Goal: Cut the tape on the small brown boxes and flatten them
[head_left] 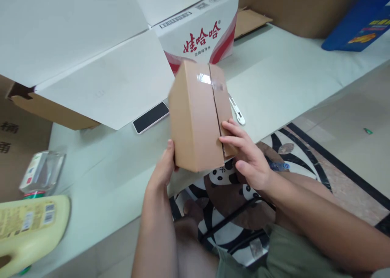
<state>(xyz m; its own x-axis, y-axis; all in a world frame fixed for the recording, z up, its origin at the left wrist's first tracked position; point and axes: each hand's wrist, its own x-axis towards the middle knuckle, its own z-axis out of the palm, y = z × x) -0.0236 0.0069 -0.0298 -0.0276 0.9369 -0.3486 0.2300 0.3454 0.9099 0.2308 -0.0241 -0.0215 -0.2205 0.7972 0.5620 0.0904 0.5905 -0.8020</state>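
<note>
A small brown cardboard box (199, 119) is held up tilted in front of the table's edge, a strip of shiny tape on its top side and a seam running between its flaps. My left hand (166, 162) grips its lower left side, the thumb showing and the other fingers hidden behind it. My right hand (250, 156) rests its outstretched fingertips on the right flap near the seam, with the thumb apart from the box. Just beyond the flap, a white utility knife (237, 110) lies on the table. Left of the box lies a flat dark-faced device with a white rim (151, 117).
A large white carton with open flaps (106, 75) and a red-and-white printed carton (201, 34) stand at the back. A blue container (359, 26) is far right. A clear bottle (44, 172) and a yellow bottle (33, 233) lie at left on the pale table (115, 168).
</note>
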